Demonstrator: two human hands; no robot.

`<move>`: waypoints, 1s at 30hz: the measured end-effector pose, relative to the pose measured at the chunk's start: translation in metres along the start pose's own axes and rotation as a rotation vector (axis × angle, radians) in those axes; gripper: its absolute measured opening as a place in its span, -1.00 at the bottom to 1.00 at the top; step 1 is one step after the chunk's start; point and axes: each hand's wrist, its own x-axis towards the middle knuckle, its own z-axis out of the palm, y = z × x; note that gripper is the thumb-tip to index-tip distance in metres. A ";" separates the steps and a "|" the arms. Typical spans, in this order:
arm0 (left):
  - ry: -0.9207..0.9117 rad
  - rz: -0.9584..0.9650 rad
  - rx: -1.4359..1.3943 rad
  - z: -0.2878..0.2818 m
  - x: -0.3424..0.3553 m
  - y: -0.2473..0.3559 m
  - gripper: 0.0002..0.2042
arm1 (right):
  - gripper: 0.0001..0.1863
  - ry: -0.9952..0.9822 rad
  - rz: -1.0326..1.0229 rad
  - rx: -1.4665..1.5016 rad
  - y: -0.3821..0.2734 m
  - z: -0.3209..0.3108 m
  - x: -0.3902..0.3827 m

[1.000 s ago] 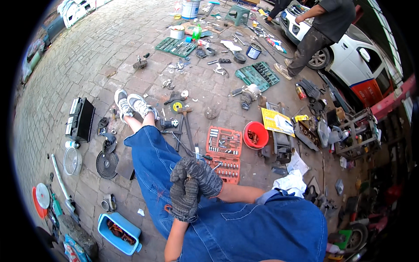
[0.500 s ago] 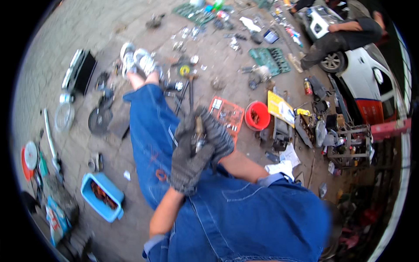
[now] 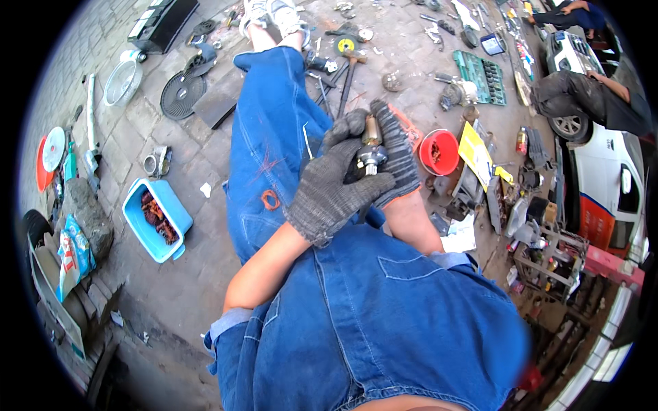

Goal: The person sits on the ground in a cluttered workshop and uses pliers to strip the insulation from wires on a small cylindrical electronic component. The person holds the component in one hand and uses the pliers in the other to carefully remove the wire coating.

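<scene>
A small metal motor part [image 3: 371,147], cylindrical with a brass-coloured upper section and a dark, shiny collar lower down, sits upright between the two gloved hands, above the person's lap and over the denim-clad legs. The left hand [image 3: 327,194], in a grey knitted glove, is curled partly closed around the lower end of the part, its fingers [image 3: 367,185] wrapping across the collar from the left. The right hand [image 3: 395,161], in a matching glove with an orange cuff edge, is folded round the part from the right and behind, fingers reaching up past its top; both hands grip it, neither is spread flat.

The person sits on a paved brick ground [image 3: 164,294] with legs stretched toward its far edge, dressed in blue denim. Just right of the hands stands a red bucket [image 3: 439,151], and beside that a yellow flat sheet [image 3: 474,152] leaning among dark metal scrap. Beyond the hands, near the knees, lie hammers [image 3: 346,79] and loose tools, and farther right a green socket tray [image 3: 483,77]. To the left of the legs a light-blue plastic tub [image 3: 156,219] holds rusty pieces; farther off lie a black round grille [image 3: 182,95] and a white fan guard [image 3: 123,83]. At the right edge stands a white car [image 3: 603,178], with another person [image 3: 582,99] bent over next to it.
</scene>
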 end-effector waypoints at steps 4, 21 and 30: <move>-0.047 0.043 -0.029 0.003 0.006 -0.005 -0.55 | -0.60 -0.236 -0.262 -0.366 0.001 -0.021 0.004; 0.072 -0.220 -0.528 -0.017 -0.005 -0.003 -0.70 | -0.26 0.127 -0.545 -0.119 -0.170 -0.037 0.014; 0.104 -0.158 -0.608 -0.025 -0.006 -0.009 -0.66 | -0.10 0.322 -1.092 -0.200 -0.239 -0.009 -0.087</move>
